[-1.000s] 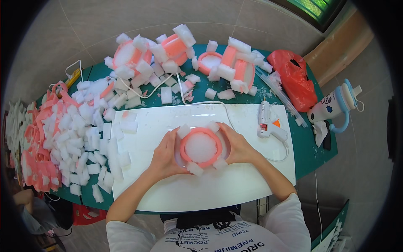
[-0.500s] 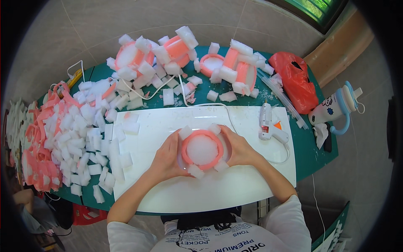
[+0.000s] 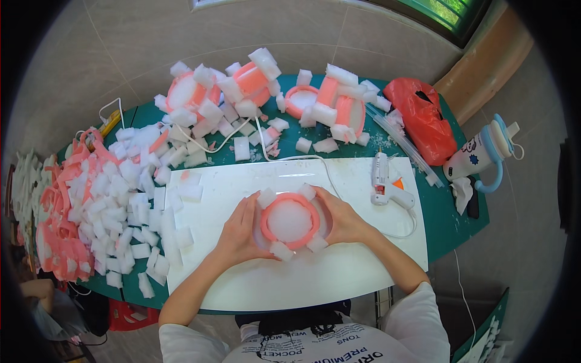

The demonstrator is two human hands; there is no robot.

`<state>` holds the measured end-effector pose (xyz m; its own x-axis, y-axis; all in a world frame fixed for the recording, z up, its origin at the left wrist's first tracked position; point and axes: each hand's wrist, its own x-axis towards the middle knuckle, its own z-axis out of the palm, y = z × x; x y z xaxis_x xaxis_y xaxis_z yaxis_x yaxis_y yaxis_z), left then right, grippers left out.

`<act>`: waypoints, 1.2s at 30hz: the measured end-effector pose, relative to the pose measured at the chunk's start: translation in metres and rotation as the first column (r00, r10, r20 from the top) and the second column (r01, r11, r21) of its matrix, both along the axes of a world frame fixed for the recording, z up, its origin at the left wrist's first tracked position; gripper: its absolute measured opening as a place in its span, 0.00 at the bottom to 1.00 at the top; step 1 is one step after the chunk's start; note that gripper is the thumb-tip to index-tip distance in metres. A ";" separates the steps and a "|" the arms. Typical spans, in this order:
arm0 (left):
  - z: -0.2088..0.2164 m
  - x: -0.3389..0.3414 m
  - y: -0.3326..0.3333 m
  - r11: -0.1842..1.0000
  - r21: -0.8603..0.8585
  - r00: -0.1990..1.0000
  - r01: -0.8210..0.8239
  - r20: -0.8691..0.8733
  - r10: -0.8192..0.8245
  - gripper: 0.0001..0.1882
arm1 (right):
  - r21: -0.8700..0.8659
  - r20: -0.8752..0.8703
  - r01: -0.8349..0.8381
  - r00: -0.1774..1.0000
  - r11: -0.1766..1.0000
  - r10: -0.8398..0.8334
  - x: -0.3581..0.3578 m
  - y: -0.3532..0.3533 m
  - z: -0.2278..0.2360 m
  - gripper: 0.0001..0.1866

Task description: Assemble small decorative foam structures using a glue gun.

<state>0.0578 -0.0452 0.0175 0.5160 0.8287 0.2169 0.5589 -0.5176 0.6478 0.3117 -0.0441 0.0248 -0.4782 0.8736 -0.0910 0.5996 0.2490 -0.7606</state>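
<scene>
On or just above the white rectangular board (image 3: 327,275), the round pink-and-white foam piece (image 3: 288,221) sits between left hand (image 3: 239,235) and right hand (image 3: 340,219); both hands' fingers curve around opposite sides, gripping it, apparently for even, level support.

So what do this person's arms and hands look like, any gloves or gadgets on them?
Just ordinary human hands: the left hand and right hand look bare, with no gloves, watch or cables visible. The loose white sleeves stop around the elbows and look plain; the shirt front carries dark print.
</scene>
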 end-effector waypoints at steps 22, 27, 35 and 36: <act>-0.002 0.000 -0.001 1.000 -0.010 0.997 0.011 -0.070 -0.011 0.66 | 0.014 0.013 -0.029 1.000 0.999 0.029 0.003 0.001 -0.007 0.60; 0.000 -0.002 -0.003 0.999 0.040 0.999 0.021 -0.046 -0.019 0.65 | 0.017 0.017 -0.022 1.000 1.000 0.022 0.001 -0.002 -0.003 0.60; 0.004 -0.001 -0.003 0.998 -0.048 0.998 0.031 -0.058 -0.034 0.67 | 0.050 -0.017 -0.052 0.998 0.997 0.053 -0.001 -0.001 -0.001 0.61; 0.003 -0.001 -0.003 0.998 -0.048 0.997 0.030 -0.064 -0.033 0.67 | 0.065 -0.008 -0.050 0.999 0.997 0.051 -0.001 -0.001 -0.002 0.60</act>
<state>0.0568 -0.0482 0.0207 0.5535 0.8204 0.1435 0.5847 -0.5055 0.6345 0.3109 -0.0452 0.0226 -0.5226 0.8521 -0.0299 0.5778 0.3282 -0.7473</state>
